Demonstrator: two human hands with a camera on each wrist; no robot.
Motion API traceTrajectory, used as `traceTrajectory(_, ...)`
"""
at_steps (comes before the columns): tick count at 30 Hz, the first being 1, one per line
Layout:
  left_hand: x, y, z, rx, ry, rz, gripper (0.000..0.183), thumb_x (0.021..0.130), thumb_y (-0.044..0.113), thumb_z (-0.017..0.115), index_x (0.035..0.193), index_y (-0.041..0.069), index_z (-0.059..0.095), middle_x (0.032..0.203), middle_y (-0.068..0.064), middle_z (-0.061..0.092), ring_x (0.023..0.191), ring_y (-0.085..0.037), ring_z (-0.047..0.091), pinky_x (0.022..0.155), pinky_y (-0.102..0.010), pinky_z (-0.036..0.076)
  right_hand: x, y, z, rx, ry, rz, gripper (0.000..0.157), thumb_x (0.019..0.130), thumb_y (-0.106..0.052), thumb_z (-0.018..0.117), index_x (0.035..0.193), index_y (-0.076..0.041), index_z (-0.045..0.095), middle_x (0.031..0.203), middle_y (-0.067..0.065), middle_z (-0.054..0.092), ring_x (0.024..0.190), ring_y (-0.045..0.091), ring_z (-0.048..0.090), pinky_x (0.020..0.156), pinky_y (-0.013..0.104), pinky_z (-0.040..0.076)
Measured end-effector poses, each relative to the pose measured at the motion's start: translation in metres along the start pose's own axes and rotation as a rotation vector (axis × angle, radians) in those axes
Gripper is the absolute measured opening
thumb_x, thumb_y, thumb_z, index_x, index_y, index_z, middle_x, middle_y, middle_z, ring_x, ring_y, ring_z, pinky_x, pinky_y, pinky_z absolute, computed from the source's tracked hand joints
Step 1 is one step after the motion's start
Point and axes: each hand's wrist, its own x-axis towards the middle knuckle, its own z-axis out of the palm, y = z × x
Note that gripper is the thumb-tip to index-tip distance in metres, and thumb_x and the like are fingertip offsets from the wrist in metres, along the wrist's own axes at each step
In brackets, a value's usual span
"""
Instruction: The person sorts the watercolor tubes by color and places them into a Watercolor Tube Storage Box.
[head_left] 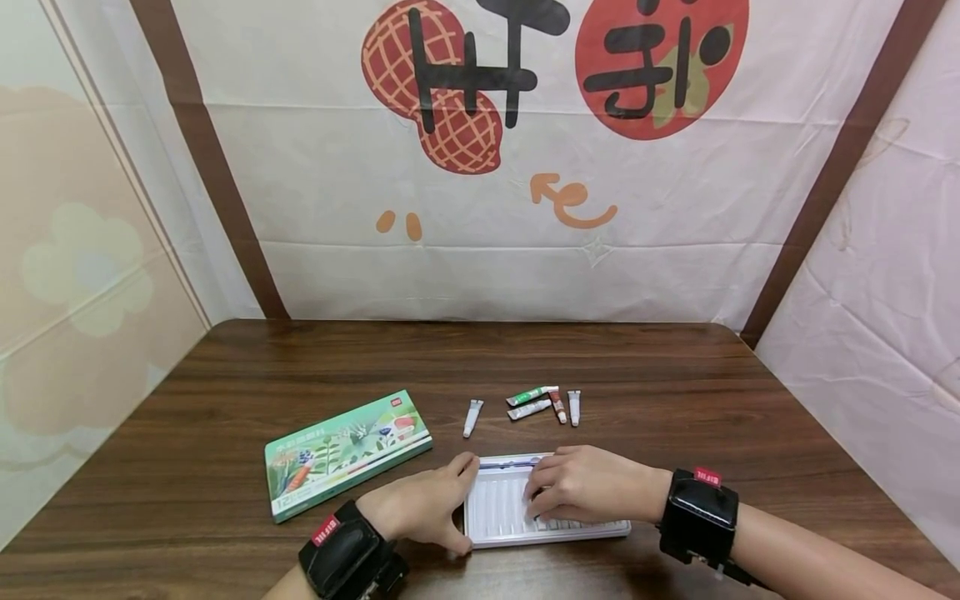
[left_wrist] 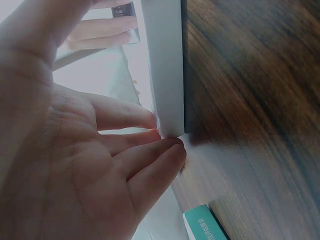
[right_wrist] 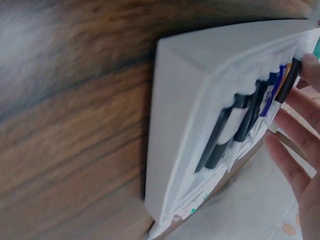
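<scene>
A white ridged plastic tray (head_left: pixel 491 504) lies on the table in front of the person. Its left end is held by the left hand (head_left: pixel 427 502), thumb at the near corner and fingers at the far one. The right hand (head_left: pixel 588 483) reaches down into the tray's middle with bent fingers. In the right wrist view, its thumb and fingers pinch a small black-labelled paint tube (right_wrist: pixel 289 82) at the row's end. Beside that tube, several dark, blue and orange-marked paint tubes (right_wrist: pixel 246 117) lie in the tray's slots. The right hand hides part of the row in the head view.
Beyond the tray lie a lone white tube (head_left: pixel 472 418) and a group with a green tube (head_left: pixel 528 396), a red-brown tube (head_left: pixel 558 407) and white ones (head_left: pixel 574 408). A green printed box (head_left: pixel 345 454) rests at the left. Fabric walls (head_left: pixel 495 283) stand behind the table.
</scene>
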Motion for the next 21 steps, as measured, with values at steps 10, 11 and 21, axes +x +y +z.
traceTrajectory(10,-0.0022,0.0001,-0.0010,-0.002,0.024,-0.003,0.092,0.072,0.033,0.076,0.141,-0.006,0.028,0.144,-0.019,0.025,0.124,-0.027,0.037,0.096,-0.035,0.035,0.0060,-0.0030,-0.0031,0.129,-0.005,0.103,0.009,0.082,-0.024,0.070,0.090,-0.022,0.072,0.098,-0.011,0.062,0.097,0.003,0.053,0.084,0.022,0.041)
traceTrajectory(11,-0.0022,0.0000,-0.0013,-0.003,0.025,-0.004,0.092,0.072,0.032,0.076,0.141,-0.006,0.028,0.144,-0.019,0.025,0.124,-0.027,0.036,0.096,-0.035,0.035,0.0054,-0.0028,-0.0024,0.149,-0.005,0.114,0.009,0.082,-0.024,0.069,0.091,-0.022,0.072,0.099,-0.011,0.062,0.098,0.004,0.052,0.086,0.023,0.041)
traceTrajectory(21,-0.0014,0.0006,0.0002,0.004,0.013,0.003,0.092,0.072,0.034,0.075,0.141,-0.006,0.028,0.143,-0.019,0.025,0.124,-0.025,0.037,0.096,-0.032,0.035,-0.0019,-0.0040,0.0034,0.151,0.007,0.100,0.012,0.086,-0.022,0.066,0.098,-0.021,0.068,0.104,-0.009,0.059,0.103,0.007,0.050,0.087,0.027,0.041)
